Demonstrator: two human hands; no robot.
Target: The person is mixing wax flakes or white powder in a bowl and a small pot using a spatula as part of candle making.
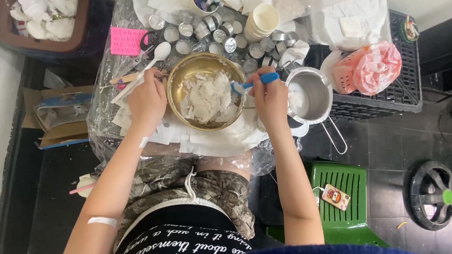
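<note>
A gold bowl [205, 91] of white flaky chunks [209, 96] sits centre on the surface [219, 140]. The left hand [147, 101] steadies its 9 o'clock rim; the right hand [269, 98], at 3 o'clock, grips a blue-handled spoon [253, 82]. A steel pot [309, 95] stands just right.

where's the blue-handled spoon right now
In the head view, the blue-handled spoon is in the right hand, just right of centre, its tip at the right rim of the gold bowl, beside the steel pot.

At frame centre, a glossy brass-coloured metal bowl [206, 90] holds matt white waxy flakes [209, 95]. Right of it, a brushed steel pot [307, 94]. A smooth blue plastic handle [263, 79]. Crinkled clear plastic sheeting [111, 72] covers the table; shiny small metal cups [219, 35] sit above.
</note>
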